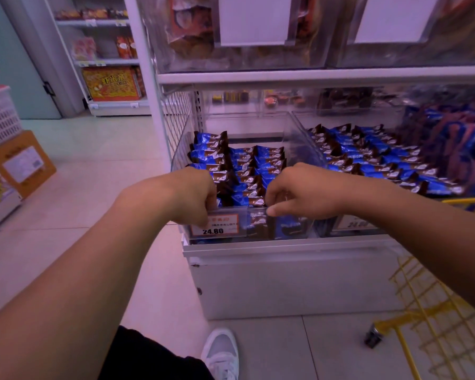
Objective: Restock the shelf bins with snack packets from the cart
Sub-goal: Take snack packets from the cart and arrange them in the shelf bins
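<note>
Both hands curl over the front wall of the clear bin [291, 127]; left hand [195, 193] grip and right hand [299, 193] grip pinch snack packets [247, 174]; yellow cart [428, 311] crowds the right.

There is one view only, from the camera on my head, wide-angle and bending the straight lines near its edges. It looks forward and steeply down, close over the front edge of the lower shelf [285, 249], so my forearms fill the foreground. Floor and my shoe [222, 352] show at the bottom, the upper shelf [313, 75] at the top.
</note>
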